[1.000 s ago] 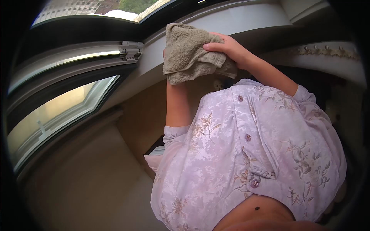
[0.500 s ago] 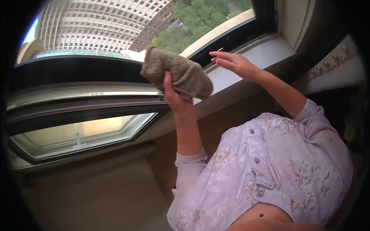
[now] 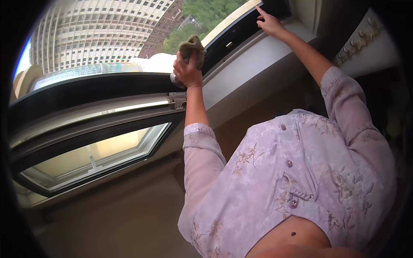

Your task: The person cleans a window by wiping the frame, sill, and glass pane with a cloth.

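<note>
My left hand (image 3: pixel 188 72) is closed around a bunched grey-brown cloth (image 3: pixel 194 46) near the corner where the black window frame (image 3: pixel 142 82) meets the sill side. Part of the cloth sticks out above the fingers, and the rest is hidden by the hand. Over at the upper right, my right hand (image 3: pixel 271 25) holds nothing. Its index finger is stretched out to the edge of the black lower frame (image 3: pixel 234 32), by the glass; the other fingers are partly curled.
A light sill (image 3: pixel 249 64) runs below the frame. An angled window panel (image 3: pixel 92 157) with a metal hinge (image 3: pixel 177 100) is at the left. Hooks (image 3: pixel 359 41) line a pale strip at the right. Buildings (image 3: pixel 103 34) and trees (image 3: pixel 215 17) show outside.
My left hand has moved up with the cloth, which is now bunched smaller. My right hand, on the cloth in the earliest frame, has let go and moved up and right to the frame.
</note>
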{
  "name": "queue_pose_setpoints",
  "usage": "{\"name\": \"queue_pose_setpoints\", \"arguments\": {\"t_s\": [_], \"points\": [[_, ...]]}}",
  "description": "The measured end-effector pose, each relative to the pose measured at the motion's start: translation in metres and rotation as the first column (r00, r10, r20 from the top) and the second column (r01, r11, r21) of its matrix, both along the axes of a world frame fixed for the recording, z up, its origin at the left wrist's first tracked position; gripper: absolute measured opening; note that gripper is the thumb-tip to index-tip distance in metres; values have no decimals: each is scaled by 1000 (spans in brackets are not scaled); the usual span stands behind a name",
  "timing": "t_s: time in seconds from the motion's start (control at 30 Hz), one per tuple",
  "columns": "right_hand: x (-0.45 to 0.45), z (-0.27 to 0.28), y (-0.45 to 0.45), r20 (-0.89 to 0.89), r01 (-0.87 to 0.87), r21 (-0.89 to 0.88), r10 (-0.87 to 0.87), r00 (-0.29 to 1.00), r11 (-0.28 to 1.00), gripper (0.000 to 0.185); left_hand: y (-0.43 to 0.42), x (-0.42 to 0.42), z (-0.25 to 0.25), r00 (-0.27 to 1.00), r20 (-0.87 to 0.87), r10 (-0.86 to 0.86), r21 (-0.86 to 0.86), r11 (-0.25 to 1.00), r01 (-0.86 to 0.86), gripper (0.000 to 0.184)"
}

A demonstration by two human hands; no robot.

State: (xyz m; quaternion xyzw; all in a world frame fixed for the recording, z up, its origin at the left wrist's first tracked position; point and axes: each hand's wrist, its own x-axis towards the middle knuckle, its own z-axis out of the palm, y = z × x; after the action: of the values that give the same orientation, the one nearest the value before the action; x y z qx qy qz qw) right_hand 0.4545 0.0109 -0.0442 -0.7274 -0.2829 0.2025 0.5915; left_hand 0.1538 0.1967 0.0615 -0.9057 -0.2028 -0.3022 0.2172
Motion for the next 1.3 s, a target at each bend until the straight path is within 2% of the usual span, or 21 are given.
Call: {"name": "queue_pose_setpoints", "arguments": {"t_s": [0.03,0.1,0.17,0.23,0.3,0.4,0.43,0.5,0.57,0.6,0.7,0.77,0.87,0.93,0.97,1.03,1.07,1.1,1.17,1.2,1.3], "points": [[3,-4,-2,142,25,-41,-19,990,999,66,-9,-1,-12,994,-109,-2,-51,999,-4,51],[11,-10,-3,416,98,-95,-50,908,991,67,-18,-2,-19,990,-122,-66,-145,988,48,48],[20,-23,-4,422,164,1,-149,894,986,67,-51,24,28,983,23,-182,-168,969,183,49],[21,-23,-11,551,204,-77,-128,824,976,67,-71,72,69,917,192,-349,63,937,344,50],[5,-5,-18,567,249,-129,-135,813,960,68,-88,119,108,916,153,-372,225,915,334,43],[-8,16,-28,567,296,-205,-134,813,933,68,-79,176,105,919,-16,-394,367,852,372,36],[-9,19,-30,574,312,-178,-159,803,933,68,-73,176,89,945,-162,-283,417,849,325,31],[-13,26,-33,581,326,-124,-197,790,937,69,-52,150,44,905,-254,-340,365,833,415,30],[-6,10,-29,563,299,-94,-197,803,950,69,-28,90,13,914,-268,-305,252,893,372,27],[-5,9,-30,563,294,-95,-193,804,951,69,-18,56,3,944,-233,-233,165,947,274,30],[-4,14,-31,559,288,-161,-154,815,944,70,5,-47,-13,950,-198,240,-50,966,-254,41],[-4,14,-30,562,271,-184,-125,818,945,71,-7,-71,0,929,47,366,-209,914,-349,44],[1,6,-31,571,245,-135,-126,811,960,70,-59,-18,41,971,237,41,-142,990,-7,44],[2,3,-29,558,218,-65,-146,817,974,68,-97,59,60,966,205,-158,-92,979,180,42],[2,6,-28,571,232,-24,-178,801,972,65,-105,99,62,962,117,-247,12,969,247,37],[-3,5,-30,581,252,61,-240,777,966,58,-107,172,52,896,-22,-443,162,883,440,36],[8,-25,-19,668,330,114,-318,673,937,53,-106,196,53,846,-20,-533,159,834,529,23],[10,-31,-21,632,279,89,-271,726,956,55,-105,204,53,789,-15,-614,150,779,609,26],[18,-24,-24,549,179,55,-179,816,982,58,-95,170,57,851,-61,-522,172,834,525,28],[5,5,-31,634,194,84,-202,747,977,64,-62,144,35,936,-114,-333,187,918,349,26],[-9,37,-38,513,305,-198,-167,842,932,56,-13,27,27,996,-84,40,144,989,-28,31]]}}
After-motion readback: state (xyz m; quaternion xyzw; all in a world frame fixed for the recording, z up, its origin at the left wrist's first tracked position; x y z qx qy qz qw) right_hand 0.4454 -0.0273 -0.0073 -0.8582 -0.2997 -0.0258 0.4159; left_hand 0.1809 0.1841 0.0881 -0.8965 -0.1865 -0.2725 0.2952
